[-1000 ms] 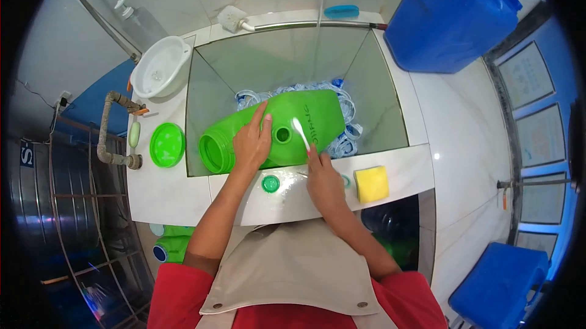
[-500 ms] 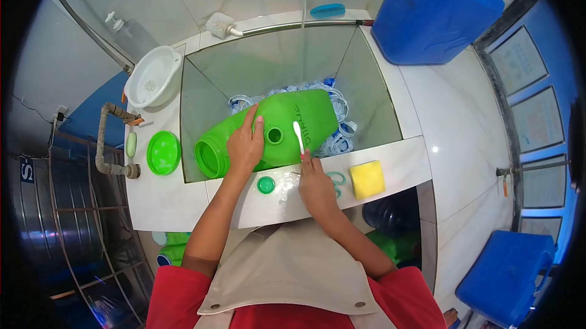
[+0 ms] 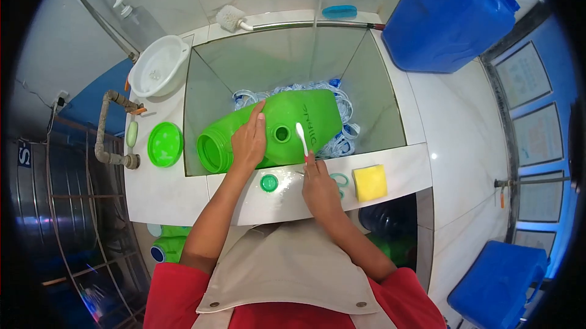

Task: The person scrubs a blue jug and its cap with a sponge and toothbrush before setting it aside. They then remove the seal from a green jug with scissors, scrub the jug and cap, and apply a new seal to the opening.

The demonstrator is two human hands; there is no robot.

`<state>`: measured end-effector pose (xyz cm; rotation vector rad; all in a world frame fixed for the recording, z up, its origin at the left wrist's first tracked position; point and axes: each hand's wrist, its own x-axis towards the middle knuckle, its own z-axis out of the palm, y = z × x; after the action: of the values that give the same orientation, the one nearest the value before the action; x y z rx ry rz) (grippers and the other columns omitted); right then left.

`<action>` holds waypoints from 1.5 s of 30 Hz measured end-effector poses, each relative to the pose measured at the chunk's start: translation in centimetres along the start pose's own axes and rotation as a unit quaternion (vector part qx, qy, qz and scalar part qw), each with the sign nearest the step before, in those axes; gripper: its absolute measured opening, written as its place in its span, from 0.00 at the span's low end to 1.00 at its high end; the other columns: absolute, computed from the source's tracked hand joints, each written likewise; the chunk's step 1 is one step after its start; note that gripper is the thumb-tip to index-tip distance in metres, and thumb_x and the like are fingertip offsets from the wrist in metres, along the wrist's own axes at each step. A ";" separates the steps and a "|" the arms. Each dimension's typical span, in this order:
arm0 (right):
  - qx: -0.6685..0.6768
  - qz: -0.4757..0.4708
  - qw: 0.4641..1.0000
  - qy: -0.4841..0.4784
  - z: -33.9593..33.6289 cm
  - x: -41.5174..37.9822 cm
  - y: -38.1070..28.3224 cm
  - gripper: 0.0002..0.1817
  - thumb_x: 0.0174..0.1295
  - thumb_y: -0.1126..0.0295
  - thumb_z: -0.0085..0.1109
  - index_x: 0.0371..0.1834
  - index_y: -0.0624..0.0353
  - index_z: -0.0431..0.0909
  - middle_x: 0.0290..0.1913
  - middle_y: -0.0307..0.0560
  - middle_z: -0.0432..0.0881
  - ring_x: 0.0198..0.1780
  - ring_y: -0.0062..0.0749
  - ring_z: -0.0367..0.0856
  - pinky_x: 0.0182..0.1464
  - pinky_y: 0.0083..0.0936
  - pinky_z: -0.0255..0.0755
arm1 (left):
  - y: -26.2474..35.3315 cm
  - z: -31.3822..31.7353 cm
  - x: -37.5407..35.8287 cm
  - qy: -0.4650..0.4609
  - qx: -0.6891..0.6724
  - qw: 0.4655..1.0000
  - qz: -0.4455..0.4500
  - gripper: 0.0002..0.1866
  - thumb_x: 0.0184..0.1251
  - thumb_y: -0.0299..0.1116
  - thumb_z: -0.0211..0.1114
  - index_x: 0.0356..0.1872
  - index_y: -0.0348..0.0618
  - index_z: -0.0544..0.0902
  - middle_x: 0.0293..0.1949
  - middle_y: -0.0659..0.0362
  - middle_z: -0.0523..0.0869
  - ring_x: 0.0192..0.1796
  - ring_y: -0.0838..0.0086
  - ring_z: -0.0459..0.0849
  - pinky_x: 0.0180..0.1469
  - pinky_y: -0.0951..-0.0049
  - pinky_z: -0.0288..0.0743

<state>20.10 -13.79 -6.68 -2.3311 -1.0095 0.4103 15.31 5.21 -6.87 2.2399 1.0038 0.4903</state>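
A large green container [image 3: 308, 122] lies on its side over the sink's front edge, with its wide mouth to the left and a small round hole on its upper face. My left hand [image 3: 249, 140] rests on the container left of that hole, fingers stretched out. In my right hand [image 3: 320, 185] is a white and pink toothbrush [image 3: 301, 137], its head over the container just right of the hole. A small green cap [image 3: 268, 183] lies on the front ledge. Right of my right hand are teal-handled scissors [image 3: 342, 180], partly hidden, and a yellow sponge [image 3: 370, 183].
Clear plastic pieces [image 3: 342, 143] lie in the sink [image 3: 244, 63]. At left stand a white basin [image 3: 160, 66], a green lid [image 3: 165, 144] and a pump bottle [image 3: 139, 24]. A white brush [image 3: 232, 19] lies behind. Blue jugs stand at back right [image 3: 452, 18] and lower right [image 3: 500, 286].
The view has shifted slightly. My left hand stays on the container, and my right hand still holds the toothbrush beside the hole, its head now slightly nearer the hole.
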 end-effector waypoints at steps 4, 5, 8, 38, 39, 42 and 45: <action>0.004 -0.035 0.999 0.009 -0.2 0.9 -0.7 0.24 0.62 0.74 0.49 0.63 0.66 0.65 0.43 0.56 0.74 0.35 0.54 0.79 0.34 0.43 0.75 | -1.6 -1.1 0.1 -0.051 -0.089 0.995 -0.017 0.24 0.75 0.51 0.34 0.63 0.55 0.67 0.32 0.42 0.82 0.37 0.44 0.80 0.41 0.52 0.70; 0.022 -0.039 0.999 0.008 -0.2 0.4 -0.5 0.25 0.62 0.75 0.49 0.63 0.66 0.65 0.42 0.56 0.74 0.36 0.54 0.79 0.35 0.43 0.75 | -1.9 -1.4 0.2 -0.043 -0.090 0.995 -0.021 0.24 0.75 0.51 0.34 0.63 0.55 0.67 0.32 0.42 0.82 0.37 0.44 0.80 0.41 0.52 0.70; 0.019 -0.037 0.999 -0.034 -1.1 -2.3 0.5 0.25 0.60 0.75 0.50 0.63 0.66 0.66 0.42 0.56 0.73 0.37 0.53 0.78 0.36 0.42 0.75 | -2.6 -1.7 0.4 -0.102 -0.073 0.992 -0.025 0.24 0.75 0.51 0.34 0.62 0.53 0.65 0.34 0.40 0.82 0.40 0.41 0.79 0.43 0.51 0.69; 0.116 -0.026 0.985 0.124 0.3 0.3 0.0 0.18 0.58 0.74 0.55 0.54 0.64 0.73 0.43 0.57 0.73 0.42 0.53 0.75 0.46 0.40 0.72 | -3.1 0.3 -0.3 0.001 -0.015 0.998 0.060 0.24 0.71 0.50 0.49 0.61 0.49 0.70 0.17 0.50 0.77 0.23 0.55 0.79 0.28 0.58 0.67; 0.119 -0.024 0.985 0.126 0.9 0.8 -0.4 0.18 0.58 0.74 0.55 0.54 0.64 0.73 0.43 0.57 0.73 0.42 0.53 0.75 0.46 0.40 0.72 | -3.1 0.2 -0.3 -0.004 -0.007 0.999 0.052 0.24 0.71 0.49 0.49 0.61 0.49 0.70 0.18 0.50 0.78 0.24 0.55 0.79 0.28 0.58 0.67; 0.039 -0.088 0.974 0.206 2.1 1.6 -0.8 0.20 0.56 0.73 0.56 0.54 0.62 0.74 0.35 0.54 0.72 0.32 0.49 0.76 0.35 0.41 0.75 | -2.8 0.3 -0.2 -0.007 -0.004 0.999 0.041 0.23 0.71 0.49 0.49 0.61 0.49 0.70 0.18 0.49 0.78 0.24 0.54 0.79 0.28 0.57 0.67; 0.025 -0.051 0.987 0.152 2.4 1.5 -1.2 0.23 0.56 0.73 0.56 0.58 0.60 0.73 0.36 0.54 0.72 0.33 0.47 0.75 0.36 0.39 0.74 | -2.7 0.2 -0.3 -0.005 -0.006 0.999 0.043 0.23 0.71 0.49 0.49 0.61 0.49 0.70 0.18 0.49 0.78 0.24 0.53 0.79 0.28 0.56 0.67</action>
<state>19.31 -11.13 -7.96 -2.2000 -0.9515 0.0352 13.82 6.31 -8.88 2.2799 0.9015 0.5204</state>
